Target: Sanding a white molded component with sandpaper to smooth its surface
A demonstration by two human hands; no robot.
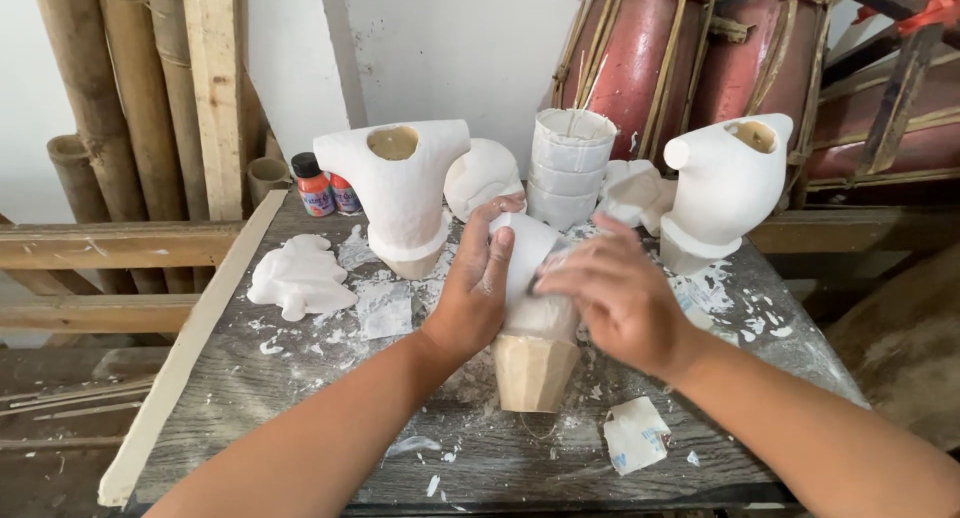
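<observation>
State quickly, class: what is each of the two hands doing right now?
Left hand: closed around the white plaster piece on its tan base.
Right hand: fingers curled, pressing a small scrap against the same piece.

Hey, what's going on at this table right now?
A person is working on a white plaster-coated cast standing on a tan faceted base on a grey wooden table. The left hand grips its side while the right hand presses against its surface, apparently rubbing it. Two similar white torso-shaped casts stand behind, with a stack of white cups, two small paint bottles, a flat white moulded piece, and plaster flakes scattered around.
</observation>
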